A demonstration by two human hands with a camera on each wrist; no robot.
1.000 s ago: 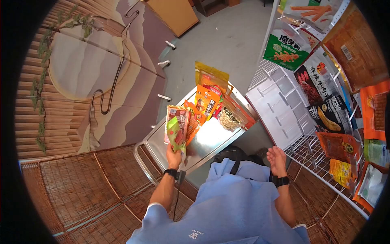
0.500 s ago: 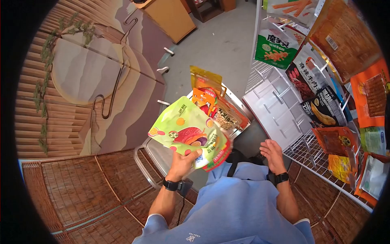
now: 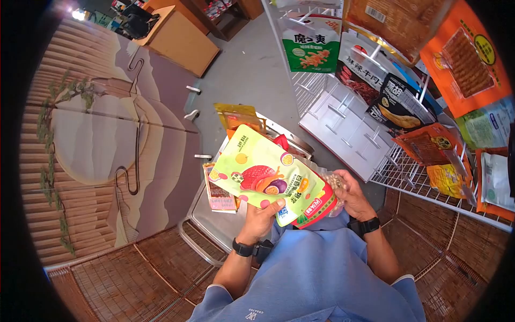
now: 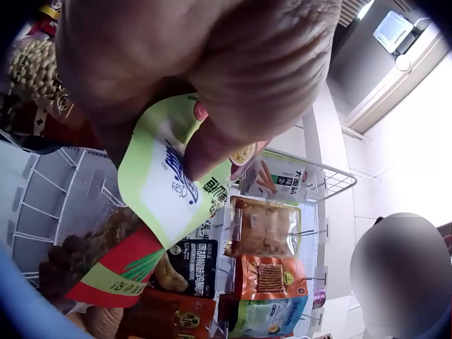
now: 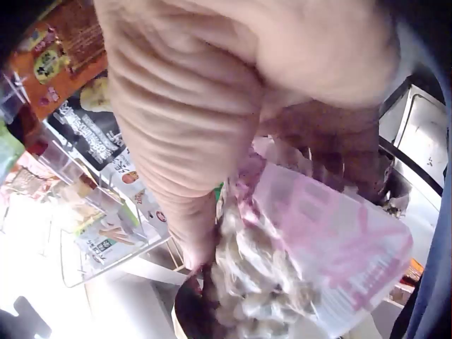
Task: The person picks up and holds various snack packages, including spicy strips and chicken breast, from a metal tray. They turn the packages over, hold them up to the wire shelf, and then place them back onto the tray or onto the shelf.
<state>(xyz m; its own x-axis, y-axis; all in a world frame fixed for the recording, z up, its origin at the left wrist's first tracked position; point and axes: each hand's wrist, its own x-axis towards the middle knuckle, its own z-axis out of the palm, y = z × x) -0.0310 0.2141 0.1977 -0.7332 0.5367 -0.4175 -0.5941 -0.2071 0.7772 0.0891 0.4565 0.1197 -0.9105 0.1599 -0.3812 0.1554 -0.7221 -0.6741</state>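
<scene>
My left hand (image 3: pixel 261 217) pinches the lower edge of a green fruit-printed bag (image 3: pixel 257 177), thumb on its front. In the left wrist view the thumb presses on the green bag (image 4: pixel 166 176) near its red strip. My right hand (image 3: pixel 351 196) grips a clear bag of pale, nut-like pieces (image 3: pixel 337 185), partly behind the green bag's right end. The right wrist view shows the right hand (image 5: pixel 212 92) above this clear bag (image 5: pixel 261 282), with pink print on it.
A metal cart (image 3: pixel 206 220) stands in front, bearing a yellow bag (image 3: pixel 236 115) and a pink-and-brown packet (image 3: pixel 221 196). On the right, a white wire rack (image 3: pixel 397 166) holds several hanging snack bags, among them a green one (image 3: pixel 311 51). A patterned folding screen (image 3: pixel 102 134) is at the left.
The green bag has come up from the cart and turned its printed front to view. The right hand has moved inward and taken hold of the clear bag. The head view has shifted toward the rack.
</scene>
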